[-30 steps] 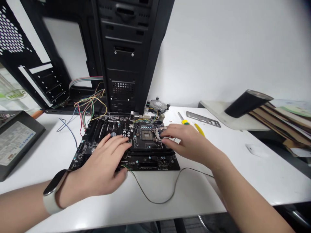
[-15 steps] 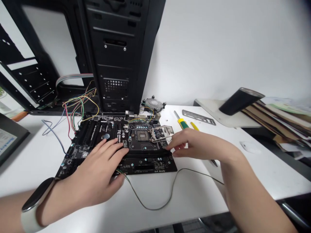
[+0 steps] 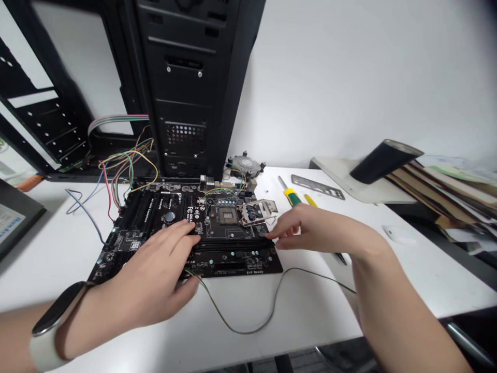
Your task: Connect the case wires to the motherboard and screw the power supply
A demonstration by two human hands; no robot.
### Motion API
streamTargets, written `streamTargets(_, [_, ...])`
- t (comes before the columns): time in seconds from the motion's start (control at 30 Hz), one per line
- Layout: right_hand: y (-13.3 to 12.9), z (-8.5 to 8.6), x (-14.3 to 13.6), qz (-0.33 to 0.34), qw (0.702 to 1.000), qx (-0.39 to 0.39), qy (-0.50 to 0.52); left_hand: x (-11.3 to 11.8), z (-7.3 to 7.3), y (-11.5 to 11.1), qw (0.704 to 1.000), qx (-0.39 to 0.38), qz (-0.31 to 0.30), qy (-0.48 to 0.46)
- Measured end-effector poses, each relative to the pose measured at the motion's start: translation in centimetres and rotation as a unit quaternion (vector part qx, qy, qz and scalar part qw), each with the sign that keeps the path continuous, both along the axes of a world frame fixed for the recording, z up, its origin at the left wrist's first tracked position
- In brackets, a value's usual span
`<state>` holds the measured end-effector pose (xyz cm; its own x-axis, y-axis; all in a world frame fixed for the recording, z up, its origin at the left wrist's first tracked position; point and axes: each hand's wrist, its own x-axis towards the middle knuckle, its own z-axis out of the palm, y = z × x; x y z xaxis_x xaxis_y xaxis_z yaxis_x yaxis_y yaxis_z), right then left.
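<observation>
A black motherboard [image 3: 240,266] lies flat on the white table, its processor socket [image 3: 228,215] showing and the metal socket frame [image 3: 258,211] swung up to the right. My left hand [image 3: 161,272] rests over the board's lower left part with its fingers stretched and slightly apart, holding nothing. At the board's right edge, my right hand [image 3: 297,228] has thumb and index fingertips close together at the end of the long memory slots [image 3: 233,244]. Whatever lies between those fingertips is too small to make out.
Behind the board stands a black computer case [image 3: 190,93] with colored wires. A round cooler fan [image 3: 246,165], a yellow-green screwdriver [image 3: 292,197] and a metal port plate [image 3: 317,187] lie beyond. A thin cable [image 3: 274,305] curves along the front; folders [image 3: 423,199] stand right.
The left hand's fingers have drawn slightly closer together and shifted on the board, uncovering the round battery. My right hand stays almost where it was.
</observation>
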<state>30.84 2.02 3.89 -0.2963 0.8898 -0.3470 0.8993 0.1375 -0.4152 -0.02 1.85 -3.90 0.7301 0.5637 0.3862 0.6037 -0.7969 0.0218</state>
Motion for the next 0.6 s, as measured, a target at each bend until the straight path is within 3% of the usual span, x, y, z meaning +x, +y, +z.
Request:
streamTargets(0.17, [-0.2,-0.08,0.54,0.007,1.0,-0.008,0.02,0.06,-0.13,-0.02,1.0,-0.005,0.003,-0.009])
streamTargets(0.4, [-0.39,0.28,0.24,-0.016,0.999,-0.014,-0.049,0.05,0.19,0.01,1.0,-0.014,-0.006,-0.013])
streamTargets(0.6, [-0.53,0.37,0.32,0.021,0.999,0.008,-0.023,-0.03,0.58,0.0,0.999,-0.006,-0.037,-0.002])
